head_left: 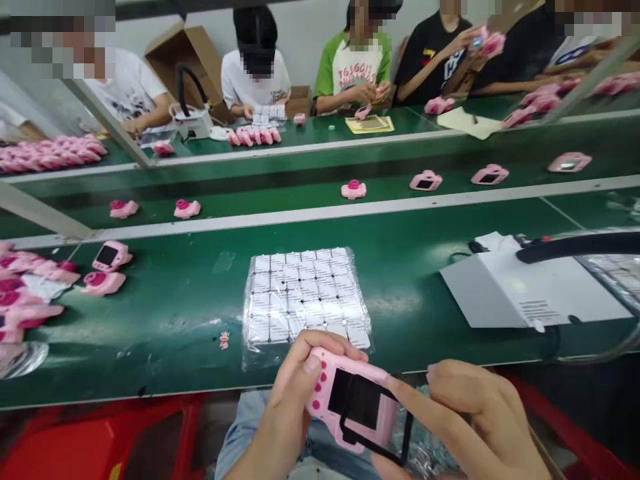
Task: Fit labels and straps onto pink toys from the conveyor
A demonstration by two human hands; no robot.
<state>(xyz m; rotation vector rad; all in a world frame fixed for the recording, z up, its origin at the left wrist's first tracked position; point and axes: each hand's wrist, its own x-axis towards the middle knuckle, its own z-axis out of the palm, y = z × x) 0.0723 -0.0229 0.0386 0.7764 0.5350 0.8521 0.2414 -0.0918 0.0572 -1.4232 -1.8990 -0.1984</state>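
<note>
Pink toy camera [320, 393] held in both hands, over the lap.
Left hand [285, 407] grasps its left side. Right hand [475, 413] has fingers [410, 400] on black-edged clear film [375, 427] over the screen, grip unclear. Just ahead: one plastic-wrapped block of white boxes [305, 300]. Beyond: six pink cameras [353, 189] on a conveyor belt [260, 200].

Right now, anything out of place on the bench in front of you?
One thing: a small pink-and-white scrap lies alone on the green bench, left of the plastic-wrapped block of white boxes. It sits apart from the pink toy cameras further left, so it looks stray. It's too small to identify.
</note>
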